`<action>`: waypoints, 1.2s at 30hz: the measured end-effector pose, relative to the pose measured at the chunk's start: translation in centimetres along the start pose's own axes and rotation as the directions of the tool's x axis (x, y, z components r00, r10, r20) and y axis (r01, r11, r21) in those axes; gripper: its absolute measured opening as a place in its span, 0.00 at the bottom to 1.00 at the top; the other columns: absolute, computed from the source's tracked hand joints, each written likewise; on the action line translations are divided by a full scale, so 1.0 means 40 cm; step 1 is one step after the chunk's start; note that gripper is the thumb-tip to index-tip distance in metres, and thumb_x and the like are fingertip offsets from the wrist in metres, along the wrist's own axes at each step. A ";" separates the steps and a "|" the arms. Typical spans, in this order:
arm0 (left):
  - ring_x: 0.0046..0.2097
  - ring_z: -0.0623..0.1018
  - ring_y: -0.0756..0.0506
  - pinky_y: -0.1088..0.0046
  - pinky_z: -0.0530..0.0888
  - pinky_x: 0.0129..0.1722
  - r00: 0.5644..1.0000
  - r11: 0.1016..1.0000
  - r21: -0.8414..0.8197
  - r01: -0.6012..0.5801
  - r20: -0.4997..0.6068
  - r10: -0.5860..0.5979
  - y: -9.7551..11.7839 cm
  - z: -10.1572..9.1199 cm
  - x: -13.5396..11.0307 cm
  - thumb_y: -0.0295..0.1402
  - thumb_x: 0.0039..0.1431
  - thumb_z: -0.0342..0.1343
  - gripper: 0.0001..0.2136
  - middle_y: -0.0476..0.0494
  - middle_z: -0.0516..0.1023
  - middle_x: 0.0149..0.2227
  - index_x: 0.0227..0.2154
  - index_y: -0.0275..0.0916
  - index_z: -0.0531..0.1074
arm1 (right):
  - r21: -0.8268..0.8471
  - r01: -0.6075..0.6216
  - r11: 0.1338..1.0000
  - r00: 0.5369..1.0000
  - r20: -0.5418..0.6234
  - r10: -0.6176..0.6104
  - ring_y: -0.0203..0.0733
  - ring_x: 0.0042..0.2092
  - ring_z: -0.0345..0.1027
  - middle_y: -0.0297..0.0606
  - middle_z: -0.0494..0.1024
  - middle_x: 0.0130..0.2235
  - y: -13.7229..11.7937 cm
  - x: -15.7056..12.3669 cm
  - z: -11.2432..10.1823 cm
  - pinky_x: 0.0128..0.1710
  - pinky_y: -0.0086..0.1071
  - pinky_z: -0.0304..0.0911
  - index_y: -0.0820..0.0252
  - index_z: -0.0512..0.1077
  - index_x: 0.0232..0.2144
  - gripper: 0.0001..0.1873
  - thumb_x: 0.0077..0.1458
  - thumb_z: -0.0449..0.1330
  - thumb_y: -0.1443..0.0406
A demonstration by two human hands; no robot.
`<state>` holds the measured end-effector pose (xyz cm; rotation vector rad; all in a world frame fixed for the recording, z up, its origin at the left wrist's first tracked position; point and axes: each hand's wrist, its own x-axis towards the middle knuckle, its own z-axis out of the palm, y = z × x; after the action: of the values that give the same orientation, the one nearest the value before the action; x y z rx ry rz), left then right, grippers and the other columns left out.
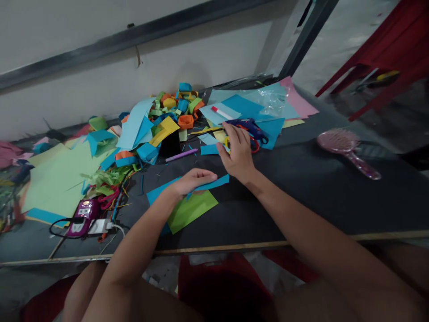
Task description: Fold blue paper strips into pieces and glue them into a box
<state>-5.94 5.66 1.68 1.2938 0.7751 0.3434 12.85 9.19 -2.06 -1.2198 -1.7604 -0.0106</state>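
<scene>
My left hand [191, 180] is pinched on a thin blue paper strip [214, 183] that lies across a blue sheet and a green sheet [191, 210] on the dark table [301, 197]. My right hand [237, 152] reaches farther back, fingers curled down over yellow-handled scissors [227, 144] beside a blue glue gun [250, 128]. Whether the fingers grip the scissors is hidden under the hand.
A heap of folded coloured paper pieces [174, 109] lies at the back. Large green sheets [60, 174] cover the left. A purple device with cables [83, 217] sits front left. A purple pen [181, 155], a pink hairbrush [346, 147] and a red chair [385, 49] are on the right.
</scene>
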 end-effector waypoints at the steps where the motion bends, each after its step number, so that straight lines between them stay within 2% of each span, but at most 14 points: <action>1: 0.18 0.56 0.56 0.78 0.52 0.18 0.996 0.999 0.020 0.037 0.075 -0.038 -0.006 0.008 0.008 0.57 0.47 0.62 0.25 0.56 0.59 0.16 0.25 0.37 0.70 | 0.030 0.031 0.999 0.999 0.020 -0.032 0.57 0.57 0.63 0.47 0.71 0.56 -0.009 0.000 -0.007 0.59 0.55 0.56 0.54 0.56 0.65 0.28 0.65 0.47 0.56; 3: 0.22 0.61 0.55 0.78 0.58 0.22 0.969 0.996 0.073 0.056 0.237 -0.072 -0.014 0.018 0.018 0.55 0.48 0.63 0.23 0.54 0.64 0.20 0.27 0.36 0.73 | 0.083 0.099 0.992 0.992 0.074 -0.105 0.55 0.53 0.66 0.46 0.74 0.52 -0.025 -0.004 -0.011 0.57 0.53 0.59 0.53 0.50 0.67 0.30 0.65 0.47 0.59; 7: 0.29 0.68 0.52 0.77 0.66 0.30 0.915 0.995 0.080 0.052 0.395 -0.080 -0.002 0.017 0.019 0.56 0.40 0.67 0.25 0.50 0.72 0.27 0.28 0.36 0.75 | 0.129 0.173 0.976 0.966 0.173 -0.194 0.52 0.50 0.67 0.43 0.75 0.49 -0.034 -0.019 0.016 0.54 0.50 0.62 0.50 0.50 0.68 0.31 0.64 0.46 0.65; 11: 0.21 0.61 0.53 0.76 0.59 0.22 0.761 0.973 0.174 0.154 0.607 -0.229 0.008 -0.008 0.016 0.53 0.35 0.71 0.31 0.53 0.66 0.18 0.40 0.38 0.77 | 0.180 0.116 0.977 0.972 0.183 -0.149 0.52 0.51 0.66 0.43 0.73 0.52 -0.024 -0.030 0.039 0.55 0.51 0.62 0.49 0.50 0.68 0.33 0.62 0.47 0.65; 13: 0.20 0.58 0.53 0.75 0.57 0.21 0.766 0.977 0.171 0.128 0.609 -0.207 0.003 -0.018 0.018 0.53 0.35 0.71 0.33 0.55 0.63 0.16 0.44 0.38 0.76 | 0.224 0.064 0.973 0.982 0.161 -0.101 0.51 0.50 0.66 0.44 0.73 0.53 -0.019 -0.035 0.041 0.53 0.50 0.64 0.49 0.47 0.68 0.34 0.62 0.48 0.64; 16: 0.20 0.59 0.54 0.76 0.57 0.22 0.861 0.984 0.179 0.018 0.498 -0.106 -0.003 -0.023 0.018 0.53 0.40 0.69 0.33 0.56 0.63 0.17 0.47 0.38 0.74 | 0.288 0.012 0.957 0.987 0.151 -0.058 0.49 0.46 0.67 0.46 0.73 0.53 -0.012 -0.045 0.039 0.48 0.48 0.67 0.52 0.45 0.69 0.37 0.60 0.51 0.63; 19: 0.22 0.64 0.53 0.77 0.60 0.25 0.929 0.931 0.353 -0.094 0.367 -0.046 -0.001 -0.024 0.010 0.48 0.45 0.69 0.29 0.55 0.66 0.18 0.48 0.39 0.74 | 0.382 0.004 0.924 0.953 0.278 -0.119 0.49 0.47 0.68 0.48 0.71 0.56 -0.006 -0.055 0.035 0.44 0.46 0.68 0.54 0.47 0.67 0.38 0.58 0.55 0.60; 23: 0.24 0.68 0.53 0.78 0.61 0.26 0.985 0.817 0.553 -0.163 0.143 0.099 -0.011 -0.040 0.004 0.45 0.45 0.68 0.22 0.54 0.69 0.20 0.42 0.38 0.78 | 0.523 -0.130 0.842 0.904 0.411 -0.115 0.47 0.49 0.70 0.45 0.75 0.51 0.001 -0.060 0.018 0.45 0.43 0.68 0.55 0.64 0.58 0.24 0.61 0.52 0.57; 25: 0.23 0.66 0.54 0.78 0.60 0.25 0.977 0.806 0.568 -0.168 -0.016 0.214 -0.027 -0.056 0.014 0.46 0.50 0.65 0.19 0.54 0.68 0.20 0.39 0.37 0.79 | 0.573 -0.219 0.790 0.906 0.420 -0.054 0.45 0.47 0.72 0.43 0.78 0.45 0.002 -0.059 0.005 0.46 0.41 0.68 0.56 0.69 0.51 0.18 0.63 0.51 0.56; 26: 0.22 0.64 0.54 0.78 0.59 0.24 0.954 0.800 0.576 -0.169 -0.109 0.279 -0.036 -0.065 0.021 0.45 0.53 0.62 0.17 0.53 0.68 0.19 0.38 0.36 0.78 | 0.582 -0.237 0.778 0.913 0.407 -0.027 0.44 0.45 0.73 0.42 0.78 0.43 0.001 -0.058 -0.001 0.45 0.40 0.69 0.56 0.70 0.49 0.18 0.63 0.51 0.55; 29: 0.25 0.68 0.52 0.77 0.63 0.26 0.863 0.728 0.671 -0.140 -0.278 0.422 -0.058 -0.089 0.038 0.39 0.59 0.55 0.12 0.48 0.74 0.24 0.35 0.36 0.78 | 0.523 -0.116 0.844 0.946 0.317 -0.066 0.44 0.42 0.72 0.41 0.78 0.42 -0.002 -0.056 -0.017 0.44 0.40 0.69 0.55 0.71 0.48 0.19 0.59 0.58 0.53; 31: 0.27 0.71 0.51 0.76 0.64 0.27 0.830 0.650 0.756 -0.077 -0.313 0.462 -0.064 -0.096 0.042 0.36 0.60 0.53 0.10 0.47 0.76 0.26 0.35 0.37 0.77 | 0.443 0.060 0.895 0.926 0.311 -0.216 0.47 0.45 0.72 0.42 0.78 0.43 -0.005 -0.057 -0.022 0.47 0.43 0.67 0.54 0.71 0.47 0.20 0.54 0.63 0.54; 33: 0.26 0.72 0.50 0.76 0.64 0.27 0.813 0.572 0.820 -0.017 -0.322 0.486 -0.065 -0.092 0.040 0.34 0.61 0.52 0.09 0.48 0.76 0.25 0.37 0.39 0.77 | 0.360 0.200 0.911 0.870 0.363 -0.335 0.50 0.48 0.71 0.43 0.78 0.46 -0.009 -0.060 -0.022 0.50 0.46 0.65 0.55 0.71 0.47 0.20 0.52 0.64 0.56; 36: 0.25 0.72 0.50 0.76 0.64 0.27 0.807 0.513 0.858 -0.023 -0.287 0.516 -0.064 -0.075 0.037 0.30 0.61 0.50 0.10 0.49 0.76 0.26 0.42 0.39 0.75 | 0.249 0.273 0.929 0.834 0.420 -0.358 0.51 0.47 0.72 0.45 0.79 0.44 -0.013 -0.063 -0.018 0.47 0.45 0.65 0.57 0.71 0.46 0.17 0.53 0.62 0.60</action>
<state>-7.44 8.09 -1.41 2.3255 1.2740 0.6594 13.06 6.75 -3.18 -0.8242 -2.3105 0.2591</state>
